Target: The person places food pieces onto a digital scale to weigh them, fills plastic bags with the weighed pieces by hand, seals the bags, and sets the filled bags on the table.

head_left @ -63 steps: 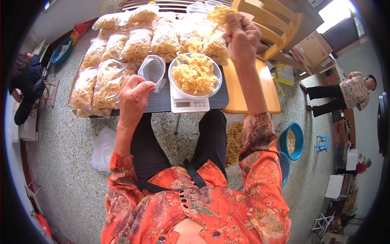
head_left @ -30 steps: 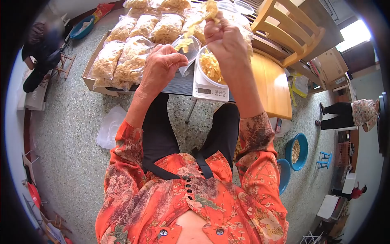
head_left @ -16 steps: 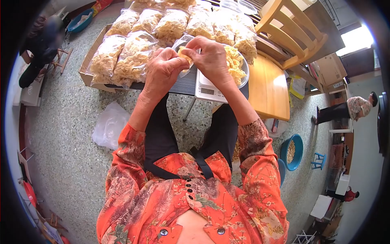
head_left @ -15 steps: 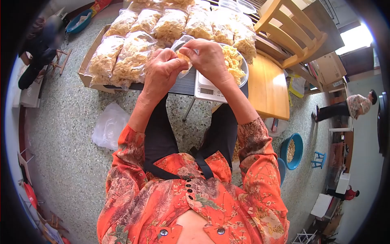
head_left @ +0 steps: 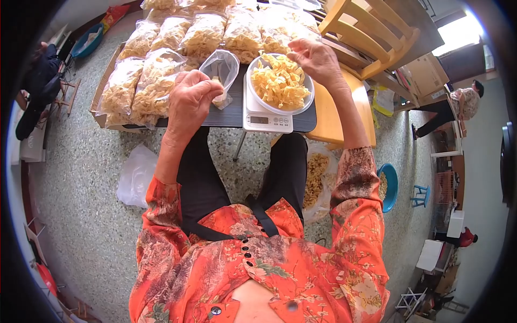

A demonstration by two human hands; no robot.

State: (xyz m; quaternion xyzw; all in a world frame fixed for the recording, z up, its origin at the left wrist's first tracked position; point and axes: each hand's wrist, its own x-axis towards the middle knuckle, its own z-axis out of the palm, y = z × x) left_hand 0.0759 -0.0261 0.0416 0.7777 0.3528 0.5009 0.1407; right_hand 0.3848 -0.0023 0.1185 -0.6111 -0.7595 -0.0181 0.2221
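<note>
Apart now, the two hands met at the mouth of the clear bag half a second ago. Since then the right hand point(head_left: 318, 62) has swung out to the far right rim of the white bowl point(head_left: 281, 111), and the bowl, partly hidden behind that arm before, shows whole. The head view has shifted too, bringing more of the sack of brown pieces point(head_left: 314, 185) on the floor into sight.

In the head view, the left hand point(head_left: 188, 102) keeps a pinching grip on the near edge of the clear bag point(head_left: 221, 67), whose mouth gapes beside the fingers. The right hand's grip is narrow, thumb and fingers drawn together beside the heaped yellow flakes point(head_left: 280, 83); whether a flake is caught between them, I cannot tell. The bowl sits on the kitchen scale point(head_left: 284, 127) at the edge of the dark worktop point(head_left: 237, 117), with the clear bag just to its left.

As for progress, I judge much already done: plump filled bags point(head_left: 202, 37) lie in rows behind and left of the hands, two at the front corner. The clear bag seems to hold only a few pale pieces low down, so most of its filling looks undone, and the bowl is heaped above its rim. The scale's reading is too small to make out.
</note>
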